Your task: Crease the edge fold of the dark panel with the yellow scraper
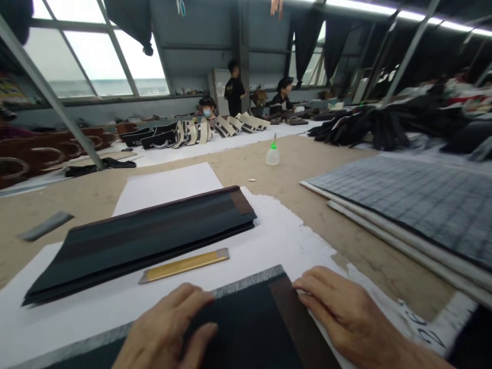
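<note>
A dark green-black sheet panel (246, 328) lies in front of me, with a grey fuzzy strip along its far edge and a brown strip (294, 318) down its right side. My left hand (165, 328) rests on the panel, thumb apart from the fingers, fingertips at the grey edge. At the upper right corner, the thumb and fingers of my right hand (342, 307) close on the panel's brown edge. Just beyond is a yellow flat bar (184, 266) with grey ends, beside a stack of similar dark panels (161, 225). The near part of the panel is cut off by the frame.
White paper (277, 230) with a torn right edge covers part of the tan table (284, 189). A squeeze bottle (272, 154) with a green cap stands further back. Quilted grey sheets (415, 200) are stacked at right. A grey strip (46, 225) lies left. Several people are behind.
</note>
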Available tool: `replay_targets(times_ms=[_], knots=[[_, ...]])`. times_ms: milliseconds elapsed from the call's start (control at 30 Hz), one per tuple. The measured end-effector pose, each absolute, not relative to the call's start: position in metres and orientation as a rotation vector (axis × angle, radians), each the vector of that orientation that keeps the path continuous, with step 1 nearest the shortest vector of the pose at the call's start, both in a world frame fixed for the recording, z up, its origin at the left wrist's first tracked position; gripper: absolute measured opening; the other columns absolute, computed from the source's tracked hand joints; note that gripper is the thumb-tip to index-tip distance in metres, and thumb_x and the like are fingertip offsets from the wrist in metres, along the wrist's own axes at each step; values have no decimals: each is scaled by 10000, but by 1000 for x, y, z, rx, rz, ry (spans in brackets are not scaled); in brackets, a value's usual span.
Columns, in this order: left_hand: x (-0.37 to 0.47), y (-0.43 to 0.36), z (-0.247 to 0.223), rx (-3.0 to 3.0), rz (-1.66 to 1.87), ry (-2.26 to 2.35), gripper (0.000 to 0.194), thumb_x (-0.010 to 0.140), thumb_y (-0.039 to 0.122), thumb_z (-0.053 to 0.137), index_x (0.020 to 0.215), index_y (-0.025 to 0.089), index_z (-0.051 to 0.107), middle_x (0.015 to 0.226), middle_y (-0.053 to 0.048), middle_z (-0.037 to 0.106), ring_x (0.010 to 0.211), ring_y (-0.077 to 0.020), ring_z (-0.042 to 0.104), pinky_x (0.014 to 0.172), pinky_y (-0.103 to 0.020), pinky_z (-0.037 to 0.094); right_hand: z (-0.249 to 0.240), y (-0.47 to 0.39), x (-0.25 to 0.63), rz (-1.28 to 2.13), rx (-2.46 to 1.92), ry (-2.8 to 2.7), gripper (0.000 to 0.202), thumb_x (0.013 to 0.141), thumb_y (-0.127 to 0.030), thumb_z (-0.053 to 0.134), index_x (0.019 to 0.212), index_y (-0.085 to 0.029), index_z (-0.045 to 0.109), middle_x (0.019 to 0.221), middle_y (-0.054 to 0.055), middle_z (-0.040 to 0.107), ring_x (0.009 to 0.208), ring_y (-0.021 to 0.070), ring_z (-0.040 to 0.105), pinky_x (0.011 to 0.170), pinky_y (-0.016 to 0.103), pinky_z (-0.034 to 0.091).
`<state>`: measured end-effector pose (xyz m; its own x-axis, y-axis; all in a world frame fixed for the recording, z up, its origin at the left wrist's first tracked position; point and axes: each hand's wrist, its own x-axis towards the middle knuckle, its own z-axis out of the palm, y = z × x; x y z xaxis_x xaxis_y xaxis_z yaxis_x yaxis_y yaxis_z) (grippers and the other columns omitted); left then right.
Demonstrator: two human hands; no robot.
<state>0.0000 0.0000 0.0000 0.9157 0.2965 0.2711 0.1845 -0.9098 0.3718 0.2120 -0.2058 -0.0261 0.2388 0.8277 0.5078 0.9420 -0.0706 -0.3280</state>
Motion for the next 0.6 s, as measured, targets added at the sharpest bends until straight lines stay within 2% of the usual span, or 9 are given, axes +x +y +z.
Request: replay_targets(times_ms=[100,233,400,600], knots=[[55,-28,9,2709,257,377,266,809,180,528,1046,288,582,1043,2,602,936,-189,595,829,-296,502,-33,-207,209,-265,-1919,-1576,206,905,-84,378,951,-168,560,811,51,576,756,157,565,638,271,460],[96,-45,9,2728,80,569,169,773,116,549,929,171,581,968,-67,570,945,-245,532,867,-402,432,-35,-207,206,-188,-1945,-1539,188,904,-85,371,931,-176,534,816,46,565,749,158,551,644,273,459],[109,-49,7,2751,-43,651,125,798,137,525,921,151,543,930,-84,561,929,-278,507,853,-457,372,-35,-206,206,-166,-1964,-1543,250,887,-67,350,1008,-164,546,819,54,554,750,161,550,618,259,459],[111,-46,-3,2604,80,650,154,735,56,566,831,176,563,879,-46,538,915,-248,487,830,-421,356,-38,-206,206,-140,-1980,-1609,355,859,-44,305,1122,-119,532,839,88,546,744,170,547,595,258,481]])
